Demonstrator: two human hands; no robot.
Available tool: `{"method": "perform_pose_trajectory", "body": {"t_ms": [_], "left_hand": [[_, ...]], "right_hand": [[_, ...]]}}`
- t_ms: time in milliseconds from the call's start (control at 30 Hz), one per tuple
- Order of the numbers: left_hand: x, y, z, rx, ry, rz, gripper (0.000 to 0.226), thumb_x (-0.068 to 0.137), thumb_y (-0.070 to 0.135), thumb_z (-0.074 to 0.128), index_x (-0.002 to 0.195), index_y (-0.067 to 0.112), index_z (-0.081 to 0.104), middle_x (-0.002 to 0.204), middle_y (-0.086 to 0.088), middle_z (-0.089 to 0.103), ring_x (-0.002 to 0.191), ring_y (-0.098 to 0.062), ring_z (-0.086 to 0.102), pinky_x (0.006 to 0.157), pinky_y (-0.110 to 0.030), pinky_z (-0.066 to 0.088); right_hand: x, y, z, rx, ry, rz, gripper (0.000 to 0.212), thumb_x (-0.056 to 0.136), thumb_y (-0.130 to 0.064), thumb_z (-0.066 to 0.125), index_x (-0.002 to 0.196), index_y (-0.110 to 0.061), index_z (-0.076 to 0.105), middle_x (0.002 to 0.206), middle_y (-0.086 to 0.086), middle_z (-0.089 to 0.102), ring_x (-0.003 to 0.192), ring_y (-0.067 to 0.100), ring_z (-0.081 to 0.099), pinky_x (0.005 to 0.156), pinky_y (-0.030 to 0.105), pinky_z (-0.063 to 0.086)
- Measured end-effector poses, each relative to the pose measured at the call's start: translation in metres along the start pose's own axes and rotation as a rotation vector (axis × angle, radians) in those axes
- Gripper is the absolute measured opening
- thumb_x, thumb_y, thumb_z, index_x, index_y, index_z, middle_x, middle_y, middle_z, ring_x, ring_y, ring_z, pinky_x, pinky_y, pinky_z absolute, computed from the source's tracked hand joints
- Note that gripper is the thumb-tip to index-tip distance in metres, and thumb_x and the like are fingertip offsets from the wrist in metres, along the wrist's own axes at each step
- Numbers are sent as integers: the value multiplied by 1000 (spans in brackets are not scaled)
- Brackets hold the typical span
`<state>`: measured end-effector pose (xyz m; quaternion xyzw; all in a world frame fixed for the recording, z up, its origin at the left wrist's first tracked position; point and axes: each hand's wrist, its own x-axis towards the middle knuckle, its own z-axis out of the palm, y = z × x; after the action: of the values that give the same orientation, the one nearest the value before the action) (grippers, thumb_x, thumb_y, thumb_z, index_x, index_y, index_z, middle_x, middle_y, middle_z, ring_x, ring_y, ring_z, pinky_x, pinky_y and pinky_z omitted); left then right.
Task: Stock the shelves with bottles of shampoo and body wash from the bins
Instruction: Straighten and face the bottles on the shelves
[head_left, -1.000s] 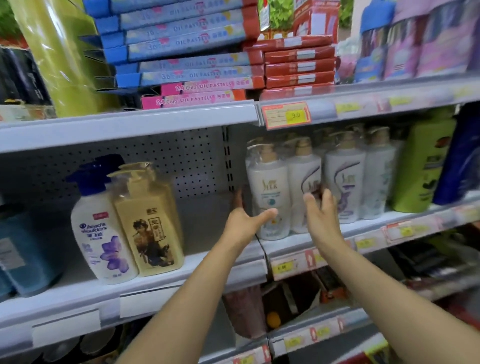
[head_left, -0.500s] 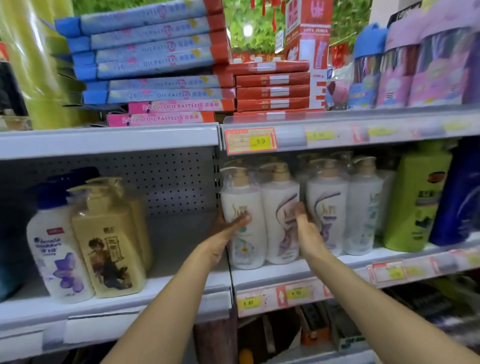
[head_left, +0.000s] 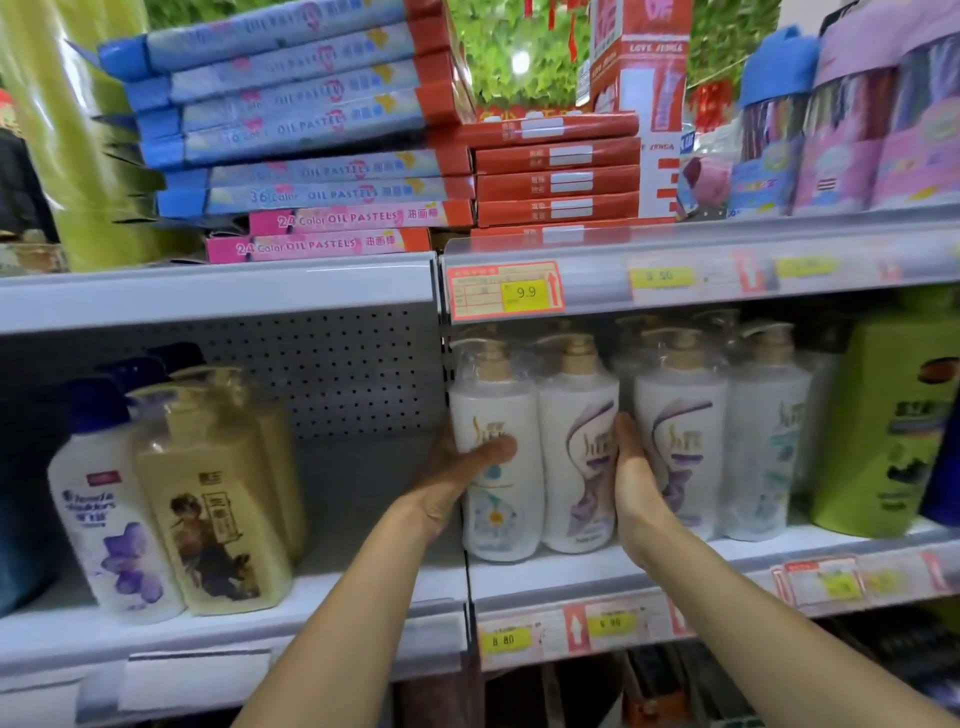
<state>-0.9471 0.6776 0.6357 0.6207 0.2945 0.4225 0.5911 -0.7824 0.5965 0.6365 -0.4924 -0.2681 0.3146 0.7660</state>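
Two bottles are bracketed by both hands at the left end of the grey metal shelf (head_left: 571, 582), right-hand bay. The white plastic pump bottle w/ blue-and-daisy label (head_left: 498, 519) is gripped by the left hand (head_left: 452, 478): the thumb is wrapped across its front, and the fingers are hidden round its far left side. Touching it on the right, the white plastic pump bottle w/ purple swirl label (head_left: 576, 467) is pressed on its right flank by the right hand (head_left: 631, 483). That hand is held flat, fingers straight and wedged btwn this bottle and the next white pump bottle in the row (head_left: 680, 441); nothing is clasped by it.

Key relation: the pair stands upright, long axes vertical, directly btwn the two palms. One hand is set on each outer flank, both equally near, neither under the bases. The bases are seen resting on the shelf, near its front edge.

Judged: the pair is to be shifted as one block, so the inward squeeze must be balanced, else the bottles may splay or tip at the tall pump tops. Direction, left or deeper in, can't be told.
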Motion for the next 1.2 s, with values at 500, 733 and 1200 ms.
{"method": "perform_pose_trajectory", "body": {"t_ms": [500,733,1200], "left_hand": [[-20,-5,-64,-193,126,-40,71,33,30,85,99,10,67,86,-10,77,75,-21,75,62,-31,60],[-48,-8,-52,-155,335,-69,84,55,44,90,130,26,58,111,-4,75,97,-22,72,86,-41,59],[-55,-10,-64,-70,365,-107,84,38,39,90,117,25,64,106,1,76,104,-21,69,102,-48,50]], "right_hand": [[-2,55,41,-281,-247,295,129,34,-107,42,138,-32,54,136,-1,59,126,25,54,115,50,33],[5,58,58,-217,-231,280,144,27,-109,35,145,-28,45,142,6,55,129,28,52,117,53,28],[-32,49,73,-291,-225,236,127,38,-108,28,140,-34,45,139,8,57,124,31,55,114,52,34]]}}
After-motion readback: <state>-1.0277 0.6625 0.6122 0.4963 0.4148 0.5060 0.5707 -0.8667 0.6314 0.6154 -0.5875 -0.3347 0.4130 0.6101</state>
